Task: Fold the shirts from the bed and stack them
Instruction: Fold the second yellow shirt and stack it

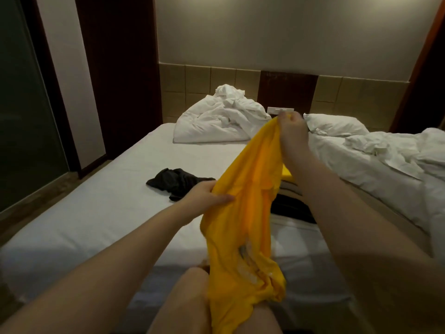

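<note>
Above the bed (101,213), both my hands grip the yellow shirt (243,213). Right hand (292,131) pinches its far end high, left hand (207,195) clutches its left edge.

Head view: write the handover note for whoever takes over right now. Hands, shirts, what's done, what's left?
The left-hand grip holds the yellow shirt at its lower side; the right-hand grip pinches its top, raised.
The shirt hangs bunched and unfolded, its end draped over the person's knees.
A crumpled black shirt lies on the bed, left of it. A stack of folded clothes sits behind the yellow shirt, partly hidden.
Done: that stack, as it appears. Left: fold the yellow shirt, then the black one, and add both.
</note>
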